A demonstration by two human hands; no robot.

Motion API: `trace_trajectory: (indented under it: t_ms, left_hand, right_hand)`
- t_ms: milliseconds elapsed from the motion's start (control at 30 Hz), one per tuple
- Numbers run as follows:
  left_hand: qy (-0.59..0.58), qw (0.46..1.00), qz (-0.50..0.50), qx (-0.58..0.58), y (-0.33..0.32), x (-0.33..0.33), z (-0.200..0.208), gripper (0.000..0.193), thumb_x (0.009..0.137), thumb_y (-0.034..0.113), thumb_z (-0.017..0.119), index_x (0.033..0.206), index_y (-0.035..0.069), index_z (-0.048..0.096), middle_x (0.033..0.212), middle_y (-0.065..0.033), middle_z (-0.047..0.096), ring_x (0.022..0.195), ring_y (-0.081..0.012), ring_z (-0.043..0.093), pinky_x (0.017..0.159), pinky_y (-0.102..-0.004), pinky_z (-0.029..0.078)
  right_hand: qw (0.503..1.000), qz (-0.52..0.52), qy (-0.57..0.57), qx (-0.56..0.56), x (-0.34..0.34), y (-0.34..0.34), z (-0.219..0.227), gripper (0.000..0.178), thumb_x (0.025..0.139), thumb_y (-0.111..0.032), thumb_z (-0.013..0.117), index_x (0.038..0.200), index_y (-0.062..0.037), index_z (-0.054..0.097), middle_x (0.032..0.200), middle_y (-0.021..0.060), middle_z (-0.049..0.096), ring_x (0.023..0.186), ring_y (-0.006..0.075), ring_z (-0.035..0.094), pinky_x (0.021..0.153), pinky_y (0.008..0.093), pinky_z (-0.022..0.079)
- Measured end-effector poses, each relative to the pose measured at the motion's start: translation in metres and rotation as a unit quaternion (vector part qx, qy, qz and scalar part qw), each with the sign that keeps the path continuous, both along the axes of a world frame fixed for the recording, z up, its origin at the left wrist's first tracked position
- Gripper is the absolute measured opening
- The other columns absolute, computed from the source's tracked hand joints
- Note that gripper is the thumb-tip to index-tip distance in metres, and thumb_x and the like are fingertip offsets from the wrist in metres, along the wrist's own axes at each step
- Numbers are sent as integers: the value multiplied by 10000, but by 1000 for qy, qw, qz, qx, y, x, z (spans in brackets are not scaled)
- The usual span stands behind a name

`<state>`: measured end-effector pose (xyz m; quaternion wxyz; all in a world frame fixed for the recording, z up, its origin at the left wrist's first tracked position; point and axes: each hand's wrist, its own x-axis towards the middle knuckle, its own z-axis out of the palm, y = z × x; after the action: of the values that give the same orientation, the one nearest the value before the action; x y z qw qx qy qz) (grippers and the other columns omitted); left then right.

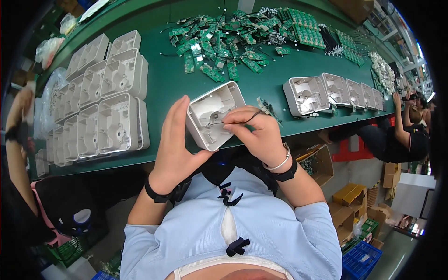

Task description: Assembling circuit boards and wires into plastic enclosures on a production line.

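"What are the hands doing?"

"The left hand (171,142) is opened wide around a pale housing (205,101), fingers along its left wall, thumb at its near corner, holding it tilted. The right hand (259,135) is pinched closed on a thin black cable (255,115), its fingertips over the housing's open side."

"And where is that housing?"

"In front of the chest, at the near edge of a green table (163,74)."

"What else does the table carry?"

"Straight beyond the housing, a heap of circuit boards (210,46), loosely scattered. To the left, stacked housings (123,126) stand in close rows; to the right, a line of housings (305,95) runs along the near edge."

"And the room?"

"On the right, a seated person (410,142) in dark clothes, and a red stool (349,150). Below are cardboard boxes (352,195) and a blue crate (361,259) on a grey floor (396,252). On the far left, another person's arm (23,163) shows beside clear plastic bags (48,51)."
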<state>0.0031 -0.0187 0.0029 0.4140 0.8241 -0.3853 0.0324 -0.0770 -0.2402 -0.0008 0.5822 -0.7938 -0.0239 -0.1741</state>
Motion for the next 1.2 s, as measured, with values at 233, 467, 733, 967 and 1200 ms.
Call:
trace_trajectory:
  t_ms: [233, 467, 733, 967, 1200]
  left_hand:
    - [-4, 1000, -25, -4, -6, -3, 6, 1193, 676, 162, 993, 1657, 60, 323, 1608, -212, 415, 1495, -407, 434, 1220, -485, 402]
    - [2, 1000, -22, -11, -8, -5, 14, 1175, 684, 128, 978, 1656, 63, 321, 1570, -213, 426, 1473, -409, 439, 1206, -487, 409]
    - [29, 999, -24, -17, -2, -11, 13, 1133, 733, 56, 916, 1668, 61, 276, 1618, -201, 334, 1476, -360, 448, 1127, -467, 496]
    - [96, 993, -50, -40, -7, -7, 5, 1093, 755, -9, 843, 1667, 56, 243, 1637, -232, 298, 1483, -432, 442, 1130, -460, 532]
    - [134, 989, -48, -39, -5, -1, 6, 1103, 761, -8, 869, 1669, 71, 247, 1648, -209, 308, 1481, -379, 466, 1063, -423, 592]
  right_hand:
    - [956, 2, -153, -249, -1, -6, 7, 331, 792, 116, 752, 1073, -58, 736, 1108, 83, 763, 1038, 307, 719, 894, 389, 542]
    - [933, -1, -178, -313, 1, -4, 6, 435, 707, 94, 756, 1089, -109, 707, 1113, 38, 752, 1063, 288, 718, 885, 415, 527]
    - [977, 70, -110, -169, 7, 10, -9, 299, 790, 64, 784, 1044, -86, 744, 1087, 46, 749, 1005, 295, 706, 884, 409, 528]
    - [990, 30, 71, 118, -9, 10, 3, 251, 917, 24, 770, 1157, -48, 778, 1147, 45, 742, 1016, 177, 671, 936, 354, 527]
    - [880, 33, 46, 472, -10, -16, -14, 195, 961, 22, 744, 1155, 16, 758, 1173, 55, 727, 1031, 142, 676, 928, 315, 550]
